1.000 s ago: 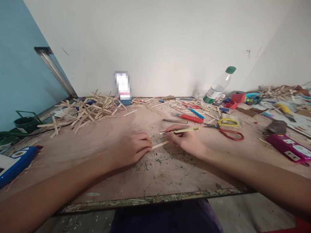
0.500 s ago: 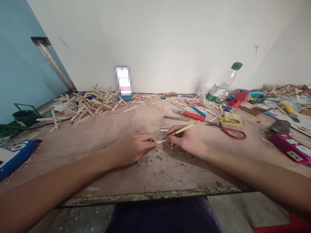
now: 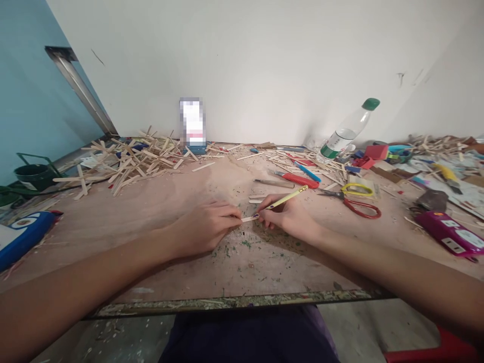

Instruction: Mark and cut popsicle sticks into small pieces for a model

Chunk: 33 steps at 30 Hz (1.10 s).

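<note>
My left hand point(image 3: 206, 228) rests on the wooden board point(image 3: 159, 262) with its fingers curled, pinning the left end of a pale wooden craft stick point(image 3: 248, 219). My right hand point(image 3: 291, 218) is closed round a thin yellow pencil point(image 3: 289, 197), whose tip touches the right part of that stick. The pencil slants up and to the right. Two more short sticks point(image 3: 256, 198) lie just behind the hands.
A heap of wooden sticks point(image 3: 128, 161) covers the back left. Red-handled cutter point(image 3: 298, 179), blue pen point(image 3: 305, 172), scissors point(image 3: 357, 199), plastic bottle point(image 3: 346, 132) and a magenta case point(image 3: 448, 233) lie right. A blue object point(image 3: 22, 237) and green pot point(image 3: 34, 176) sit left.
My right hand turned the pencil from lying nearly flat to slanting upward and brought its tip onto the stick. The left hand stayed on the stick. The camera tilted slightly.
</note>
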### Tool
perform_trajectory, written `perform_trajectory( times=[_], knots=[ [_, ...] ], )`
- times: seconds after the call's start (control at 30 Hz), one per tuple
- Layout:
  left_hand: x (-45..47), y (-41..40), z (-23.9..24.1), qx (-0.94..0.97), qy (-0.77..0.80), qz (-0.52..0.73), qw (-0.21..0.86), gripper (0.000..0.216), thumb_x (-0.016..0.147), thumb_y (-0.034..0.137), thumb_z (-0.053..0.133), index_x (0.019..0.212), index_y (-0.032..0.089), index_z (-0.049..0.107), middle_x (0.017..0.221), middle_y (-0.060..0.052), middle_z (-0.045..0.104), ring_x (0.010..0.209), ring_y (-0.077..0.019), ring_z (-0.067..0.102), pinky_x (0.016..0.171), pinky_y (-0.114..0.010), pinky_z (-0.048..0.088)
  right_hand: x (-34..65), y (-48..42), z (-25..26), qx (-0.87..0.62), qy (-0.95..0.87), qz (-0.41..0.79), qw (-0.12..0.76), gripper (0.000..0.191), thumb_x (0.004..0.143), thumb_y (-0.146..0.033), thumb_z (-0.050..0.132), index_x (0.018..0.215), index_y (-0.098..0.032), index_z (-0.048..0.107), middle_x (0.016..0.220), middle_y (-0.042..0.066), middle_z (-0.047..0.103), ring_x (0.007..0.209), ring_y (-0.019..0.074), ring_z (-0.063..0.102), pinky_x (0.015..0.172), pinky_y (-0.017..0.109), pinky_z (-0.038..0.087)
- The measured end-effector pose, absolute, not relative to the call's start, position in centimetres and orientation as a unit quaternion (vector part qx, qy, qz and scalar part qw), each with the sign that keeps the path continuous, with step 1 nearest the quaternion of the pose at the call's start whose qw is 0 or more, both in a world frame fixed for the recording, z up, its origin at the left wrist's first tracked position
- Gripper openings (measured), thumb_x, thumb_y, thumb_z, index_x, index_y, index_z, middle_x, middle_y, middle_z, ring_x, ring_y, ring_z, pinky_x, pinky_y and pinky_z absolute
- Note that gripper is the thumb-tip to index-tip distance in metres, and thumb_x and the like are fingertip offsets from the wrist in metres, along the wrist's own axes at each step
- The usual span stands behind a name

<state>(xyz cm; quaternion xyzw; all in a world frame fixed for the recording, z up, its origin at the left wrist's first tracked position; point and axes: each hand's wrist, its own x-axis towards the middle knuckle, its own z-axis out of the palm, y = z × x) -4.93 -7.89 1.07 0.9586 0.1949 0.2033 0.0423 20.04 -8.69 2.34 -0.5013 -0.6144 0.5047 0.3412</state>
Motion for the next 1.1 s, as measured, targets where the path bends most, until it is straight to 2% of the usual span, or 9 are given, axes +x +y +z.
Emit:
perform_trajectory(
  times=[0.13, 0.27, 0.5, 0.7, 0.8, 0.97, 1.1],
  knots=[
    [-4.9, -8.6, 2.2, 0.961, 0.161, 0.203, 0.098, 0.031, 0.101, 0.009, 0.047, 0.114, 0.019, 0.072, 0.112, -0.008, 0.071, 0.098, -0.0219, 0.064, 0.091, -0.035, 0.046, 20.0, -8.7, 2.5, -0.503, -0.614, 0.504, 0.339, 0.004, 0.072, -0.021, 0.069, 0.076, -0.019, 0.068, 0.064, 0.000, 0.068, 0.053, 0.0122, 0.060, 0.048, 0.022, 0.050],
    [-4.7, -9.8, 3.7, 0.964, 0.113, 0.172, 0.168, 0.030, 0.095, 0.006, 0.051, 0.106, 0.021, 0.074, 0.103, -0.007, 0.065, 0.092, -0.0209, 0.061, 0.088, -0.034, 0.045, 20.0, -8.6, 2.4, -0.501, -0.616, 0.503, 0.342, 0.004, 0.075, -0.022, 0.071, 0.076, -0.019, 0.068, 0.065, 0.000, 0.068, 0.054, 0.0127, 0.060, 0.048, 0.023, 0.050],
    [-4.3, -10.7, 3.7, 0.982, 0.068, 0.117, 0.134, 0.030, 0.098, 0.010, 0.055, 0.116, 0.025, 0.074, 0.101, -0.007, 0.063, 0.092, -0.0234, 0.057, 0.089, -0.038, 0.043, 20.1, -8.5, 2.1, -0.504, -0.620, 0.500, 0.334, 0.005, 0.076, -0.024, 0.069, 0.075, -0.019, 0.068, 0.064, 0.000, 0.068, 0.054, 0.0123, 0.059, 0.048, 0.022, 0.050],
    [-4.5, -10.4, 3.6, 0.949, 0.137, 0.202, 0.198, 0.033, 0.103, 0.009, 0.047, 0.121, 0.020, 0.073, 0.108, -0.008, 0.064, 0.097, -0.0193, 0.060, 0.088, -0.031, 0.045, 20.1, -8.6, 2.2, -0.500, -0.626, 0.498, 0.333, 0.007, 0.075, -0.024, 0.068, 0.078, -0.018, 0.069, 0.066, 0.000, 0.068, 0.053, 0.0123, 0.059, 0.049, 0.023, 0.050],
    [-4.5, -10.0, 3.3, 0.929, 0.170, 0.234, 0.229, 0.028, 0.104, 0.011, 0.052, 0.120, 0.018, 0.074, 0.110, -0.007, 0.066, 0.100, -0.0169, 0.062, 0.089, -0.027, 0.046, 20.1, -8.7, 2.4, -0.502, -0.621, 0.500, 0.335, 0.007, 0.075, -0.024, 0.067, 0.078, -0.018, 0.069, 0.065, 0.000, 0.068, 0.054, 0.0120, 0.059, 0.048, 0.022, 0.050],
    [-4.4, -9.5, 2.7, 0.901, 0.220, 0.261, 0.270, 0.011, 0.102, 0.018, 0.064, 0.101, 0.018, 0.075, 0.108, -0.004, 0.069, 0.100, -0.0148, 0.065, 0.093, -0.025, 0.047, 20.0, -8.8, 2.5, -0.500, -0.621, 0.502, 0.335, 0.006, 0.074, -0.022, 0.067, 0.077, -0.017, 0.069, 0.064, 0.000, 0.068, 0.053, 0.0110, 0.060, 0.048, 0.020, 0.050],
    [-4.4, -9.4, 3.0, 0.895, 0.213, 0.286, 0.267, 0.014, 0.102, 0.017, 0.064, 0.090, 0.018, 0.071, 0.097, -0.002, 0.071, 0.093, -0.0139, 0.066, 0.088, -0.024, 0.048, 20.0, -8.7, 2.4, -0.504, -0.621, 0.498, 0.336, 0.005, 0.074, -0.021, 0.067, 0.077, -0.017, 0.069, 0.065, 0.000, 0.068, 0.053, 0.0112, 0.060, 0.047, 0.020, 0.050]
  ],
)
